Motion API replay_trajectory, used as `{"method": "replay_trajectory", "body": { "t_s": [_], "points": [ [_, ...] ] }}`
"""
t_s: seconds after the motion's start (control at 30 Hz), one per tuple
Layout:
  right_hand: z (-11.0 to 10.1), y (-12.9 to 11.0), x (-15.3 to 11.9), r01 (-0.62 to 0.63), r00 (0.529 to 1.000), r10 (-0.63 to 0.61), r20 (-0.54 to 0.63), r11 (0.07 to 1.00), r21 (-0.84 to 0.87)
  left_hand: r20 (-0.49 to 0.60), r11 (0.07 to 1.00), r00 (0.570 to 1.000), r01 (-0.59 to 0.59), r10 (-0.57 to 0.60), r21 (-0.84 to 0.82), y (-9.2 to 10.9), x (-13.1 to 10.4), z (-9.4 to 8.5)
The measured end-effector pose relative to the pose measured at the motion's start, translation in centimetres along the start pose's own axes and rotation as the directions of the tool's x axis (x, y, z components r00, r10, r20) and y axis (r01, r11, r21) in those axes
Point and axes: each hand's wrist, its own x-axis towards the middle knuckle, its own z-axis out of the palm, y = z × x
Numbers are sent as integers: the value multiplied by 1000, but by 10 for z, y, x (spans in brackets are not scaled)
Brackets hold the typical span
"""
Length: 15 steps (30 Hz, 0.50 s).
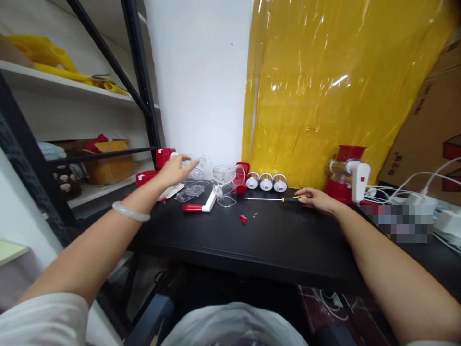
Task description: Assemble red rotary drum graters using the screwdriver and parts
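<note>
- Screwdriver (283, 199) lies along the black tabletop (288, 235), its handle at the right hand (319, 201), its shaft pointing toward the left hand's side; the right thumb and fingers close about the handle's end.
- Left hand (176, 169), well apart from the right, has its thumb spread from the fingers, beside clear plastic parts (204, 166).
- Best keep the shaft low and clear of the hopper housing (225, 181) between the hands, leave the small red pieces (243, 219) and metal bits (255, 215) undisturbed, and handle thin plastic by its edges.
- Handle's butt is hidden by the right fingers; whether the left fingertips touch anything, I cannot tell; the screwdriver's tip shape is too small to read.
</note>
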Motion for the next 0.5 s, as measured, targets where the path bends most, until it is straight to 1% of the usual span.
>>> {"method": "replay_trajectory", "body": {
  "t_s": [0.07,0.13,0.17,0.2,0.23,0.27,0.33,0.47,0.5],
  "points": [
    [-2,1,2,34,999,-32,28,997,-67,-117,991,991,77,-64,105,-32,13,-19],
    [-2,1,4,72,997,-67,41,987,-145,-217,966,969,159,-114,203,-68,22,-34],
    [-2,1,5,85,996,-78,45,979,-183,-218,949,962,213,-162,234,-86,25,-38],
    [-1,0,5,92,995,-83,49,972,-217,-208,924,948,290,-241,248,-102,26,-41],
    [0,0,6,98,995,-87,54,965,-245,-169,899,931,358,-323,253,-116,26,-43],
    [1,0,7,104,994,-91,59,958,-267,-121,878,913,409,-391,249,-128,25,-43],
    [4,0,7,117,993,-101,69,946,-301,-49,843,876,475,-479,250,-145,22,-40],
    [5,0,9,135,991,-114,76,904,-406,15,809,831,536,-556,243,-163,15,-30],
    [5,0,9,139,990,-115,81,893,-429,31,826,842,520,-539,217,-166,13,-28]
  ]
}}
